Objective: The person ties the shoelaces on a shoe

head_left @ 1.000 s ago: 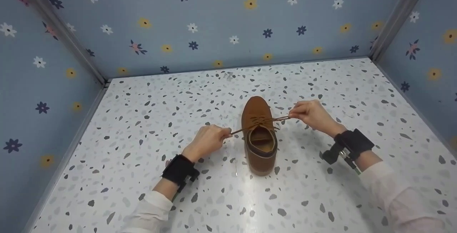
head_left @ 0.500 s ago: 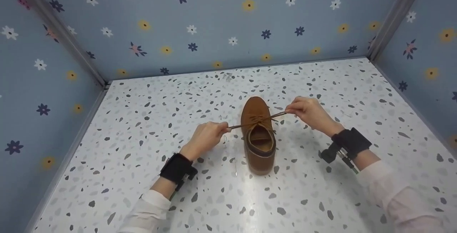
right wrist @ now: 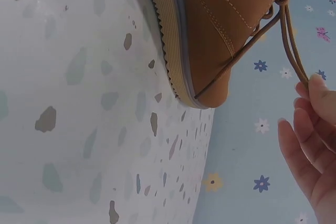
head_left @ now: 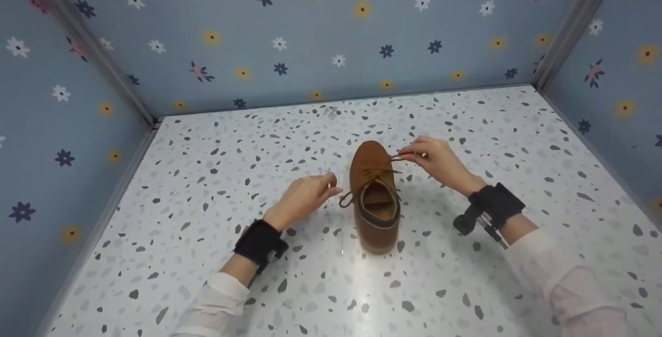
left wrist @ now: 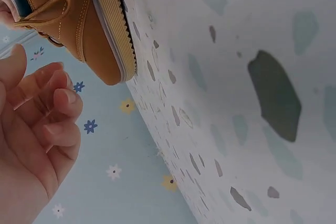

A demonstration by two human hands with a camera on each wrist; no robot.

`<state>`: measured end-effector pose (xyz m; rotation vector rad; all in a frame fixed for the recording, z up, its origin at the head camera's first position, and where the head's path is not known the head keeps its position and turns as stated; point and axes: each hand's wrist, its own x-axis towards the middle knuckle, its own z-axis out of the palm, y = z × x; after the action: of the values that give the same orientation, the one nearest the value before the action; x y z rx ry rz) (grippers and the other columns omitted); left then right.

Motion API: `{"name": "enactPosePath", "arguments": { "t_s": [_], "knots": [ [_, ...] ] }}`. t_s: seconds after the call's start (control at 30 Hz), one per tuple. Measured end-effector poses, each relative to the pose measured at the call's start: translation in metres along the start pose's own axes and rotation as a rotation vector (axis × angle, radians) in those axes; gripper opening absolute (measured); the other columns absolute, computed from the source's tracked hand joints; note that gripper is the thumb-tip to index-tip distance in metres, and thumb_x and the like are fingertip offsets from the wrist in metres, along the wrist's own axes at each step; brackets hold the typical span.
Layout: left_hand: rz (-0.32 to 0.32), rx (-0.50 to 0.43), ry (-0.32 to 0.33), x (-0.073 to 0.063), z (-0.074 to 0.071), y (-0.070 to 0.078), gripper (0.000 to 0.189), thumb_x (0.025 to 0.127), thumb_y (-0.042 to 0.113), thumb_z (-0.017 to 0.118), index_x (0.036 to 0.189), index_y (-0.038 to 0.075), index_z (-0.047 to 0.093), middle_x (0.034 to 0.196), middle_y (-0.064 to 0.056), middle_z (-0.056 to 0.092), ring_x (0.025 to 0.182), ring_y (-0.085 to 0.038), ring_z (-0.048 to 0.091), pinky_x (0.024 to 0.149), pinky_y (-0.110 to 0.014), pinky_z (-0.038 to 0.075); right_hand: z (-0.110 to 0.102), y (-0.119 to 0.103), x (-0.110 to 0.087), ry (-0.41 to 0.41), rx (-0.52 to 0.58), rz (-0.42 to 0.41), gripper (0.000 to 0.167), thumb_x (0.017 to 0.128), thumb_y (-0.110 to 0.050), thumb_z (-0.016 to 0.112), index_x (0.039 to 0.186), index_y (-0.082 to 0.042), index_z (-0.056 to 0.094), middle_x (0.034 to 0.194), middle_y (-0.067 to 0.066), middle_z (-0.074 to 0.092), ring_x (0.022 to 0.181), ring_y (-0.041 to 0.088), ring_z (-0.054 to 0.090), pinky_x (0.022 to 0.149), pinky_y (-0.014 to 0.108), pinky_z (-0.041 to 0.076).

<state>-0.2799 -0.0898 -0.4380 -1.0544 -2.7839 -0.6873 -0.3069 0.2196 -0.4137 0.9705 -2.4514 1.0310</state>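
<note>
A brown lace-up shoe (head_left: 373, 153) stands on the speckled surface, toe pointing away from me. Its laces are knotted in a bow over the tongue. To the left, one lace loop (head_left: 345, 202) hangs down the shoe's side. My left hand (head_left: 300, 200) is just beside that loop, apart from it; in the left wrist view its fingers (left wrist: 65, 100) are loosely bent around nothing. On the shoe's right, my right hand (head_left: 439, 162) pinches the other lace loop (right wrist: 286, 40) between thumb and fingertips. A loose lace end lies across the shoe's side in the right wrist view.
The white surface (head_left: 217, 171) carries grey speckles. Blue floral panels (head_left: 310, 27) enclose it at the back, left and right, joined by grey corner posts (head_left: 574, 21). Both wrists wear black straps (head_left: 258, 241) with small cameras.
My left hand has let go of its lace loop, which now droops on the shoe's left. The right hand has moved left toward the shoe, still pinching its loop, now slacker.
</note>
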Motion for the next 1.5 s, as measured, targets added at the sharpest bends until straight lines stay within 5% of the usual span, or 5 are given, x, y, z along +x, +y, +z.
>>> {"name": "enactPosePath", "arguments": {
  "t_s": [0.43,0.57,0.8,1.13,1.5],
  "knots": [
    [0.176,0.057,0.212,0.032,-0.003,0.026,0.010,0.092,0.016,0.055,0.097,0.008,0.059,0.083,-0.001,0.058,0.069,-0.013,0.054,0.057,-0.026,0.043,0.005,-0.003,0.003,-0.030,-0.076,-0.077,0.028,0.079,-0.004,0.068,0.107,-0.008,0.066,0.107,0.013,0.051,0.095,0.027,0.043,0.073,0.040,0.036],
    [0.184,0.053,0.181,0.041,-0.005,0.036,0.006,0.091,0.013,0.056,0.094,0.009,0.059,0.081,0.001,0.056,0.068,-0.013,0.053,0.058,-0.025,0.042,0.009,-0.005,0.004,-0.038,-0.090,-0.173,0.029,0.074,0.001,0.072,0.102,-0.009,0.068,0.106,0.010,0.053,0.095,0.026,0.042,0.074,0.040,0.036],
    [0.083,0.043,0.082,0.046,-0.001,0.035,0.008,0.091,0.015,0.056,0.087,0.010,0.060,0.079,0.001,0.053,0.067,-0.013,0.052,0.058,-0.026,0.041,0.019,-0.011,0.010,-0.110,-0.015,-0.317,0.030,0.072,0.004,0.072,0.101,-0.005,0.068,0.103,0.006,0.058,0.093,0.022,0.048,0.075,0.035,0.040],
    [-0.014,-0.076,0.017,0.045,-0.002,0.028,0.012,0.092,0.017,0.054,0.091,0.009,0.063,0.083,0.001,0.060,0.072,-0.010,0.054,0.062,-0.022,0.042,0.023,-0.016,0.016,-0.228,0.072,-0.326,0.025,0.075,0.006,0.068,0.098,-0.003,0.068,0.099,0.004,0.063,0.089,0.019,0.055,0.073,0.031,0.044],
    [-0.030,-0.094,0.002,0.045,-0.002,0.027,0.017,0.094,0.018,0.051,0.096,0.007,0.064,0.085,0.000,0.061,0.073,-0.010,0.056,0.064,-0.023,0.043,0.028,-0.013,0.022,-0.280,0.084,-0.277,0.015,0.079,-0.001,0.067,0.094,-0.004,0.069,0.090,0.003,0.061,0.082,0.016,0.055,0.068,0.029,0.045]
  ]
}}
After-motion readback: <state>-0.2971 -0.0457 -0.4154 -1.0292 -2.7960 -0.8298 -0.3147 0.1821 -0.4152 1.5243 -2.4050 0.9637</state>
